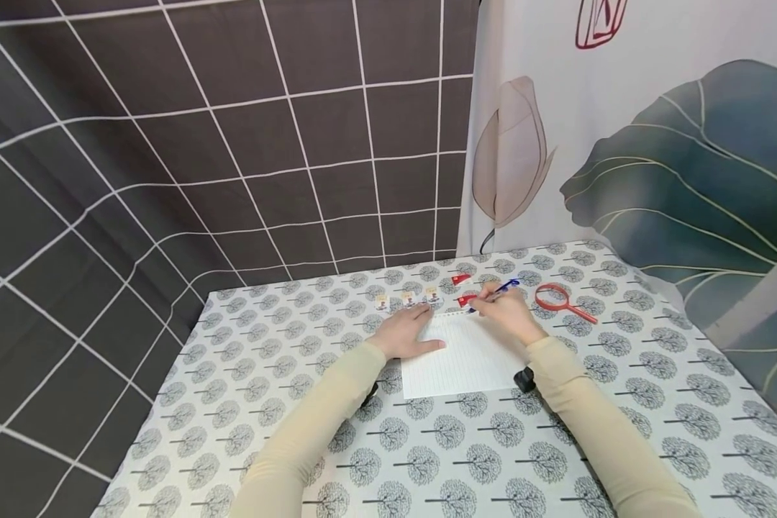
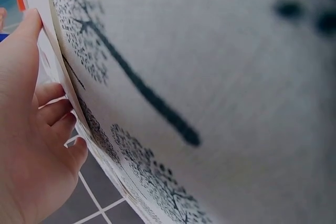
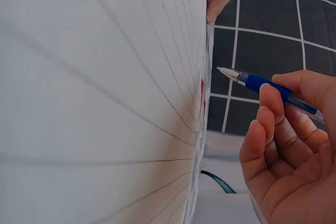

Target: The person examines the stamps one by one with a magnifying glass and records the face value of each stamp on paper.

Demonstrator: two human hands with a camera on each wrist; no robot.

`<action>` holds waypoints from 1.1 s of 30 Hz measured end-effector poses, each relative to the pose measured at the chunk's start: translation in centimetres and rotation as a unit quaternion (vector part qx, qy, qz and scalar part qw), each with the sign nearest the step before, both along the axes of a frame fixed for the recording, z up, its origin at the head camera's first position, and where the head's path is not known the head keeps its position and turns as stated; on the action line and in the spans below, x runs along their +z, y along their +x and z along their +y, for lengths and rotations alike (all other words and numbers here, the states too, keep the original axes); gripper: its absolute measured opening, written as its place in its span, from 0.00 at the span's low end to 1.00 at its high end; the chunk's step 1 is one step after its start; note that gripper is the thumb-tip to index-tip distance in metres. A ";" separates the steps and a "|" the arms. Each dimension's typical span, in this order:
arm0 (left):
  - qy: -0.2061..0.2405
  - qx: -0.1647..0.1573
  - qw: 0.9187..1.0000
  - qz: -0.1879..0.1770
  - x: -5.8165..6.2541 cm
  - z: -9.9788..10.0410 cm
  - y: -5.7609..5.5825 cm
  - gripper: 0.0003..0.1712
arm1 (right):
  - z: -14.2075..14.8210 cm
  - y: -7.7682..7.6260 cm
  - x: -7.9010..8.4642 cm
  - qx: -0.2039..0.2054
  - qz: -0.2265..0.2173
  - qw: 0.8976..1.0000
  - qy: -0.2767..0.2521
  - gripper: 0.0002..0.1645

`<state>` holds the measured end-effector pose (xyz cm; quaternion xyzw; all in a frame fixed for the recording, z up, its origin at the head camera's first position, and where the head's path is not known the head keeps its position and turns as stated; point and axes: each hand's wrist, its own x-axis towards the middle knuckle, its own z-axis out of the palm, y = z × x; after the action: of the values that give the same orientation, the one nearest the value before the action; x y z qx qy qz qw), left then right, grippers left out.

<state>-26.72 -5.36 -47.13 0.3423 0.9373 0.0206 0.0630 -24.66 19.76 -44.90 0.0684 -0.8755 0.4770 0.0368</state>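
A lined sheet of paper (image 1: 462, 367) lies on the patterned tablecloth in front of the person. On its left edge rests the left hand (image 1: 406, 334), fingers extended and thumb spread over the page. The right hand (image 1: 510, 315), over the upper right of the sheet, pinches a blue pen (image 1: 509, 285). In the right wrist view the pen (image 3: 257, 83) shows a blue grip and a pale tip, held between thumb and fingers, with its point a little off the page. The left wrist view shows the left hand (image 2: 37, 124) along the paper's edge.
Beyond the sheet are several small picture cards (image 1: 409, 298) in a row and two red-and-white pieces (image 1: 460, 279). A red magnifying glass (image 1: 565, 303) lies to the right of the right hand. A dark checked curtain (image 1: 311, 144) hangs behind the table.
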 end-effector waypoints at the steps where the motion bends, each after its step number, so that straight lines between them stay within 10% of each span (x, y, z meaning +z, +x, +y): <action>1: 0.000 0.000 1.000 0.000 0.0 0.0 0.0 0.53 | -0.1 0.0 0.0 0.002 0.005 1.000 0.003 0.07; 33: 0.009 0.004 1.000 -0.014 0.3 0.0 0.1 0.53 | -0.8 -0.5 -0.3 0.015 0.027 0.998 0.057 0.09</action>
<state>-26.60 -5.33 -46.88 0.3388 0.9374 0.0336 0.0727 -25.20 18.94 -45.25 0.0966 -0.8987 0.4248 0.0497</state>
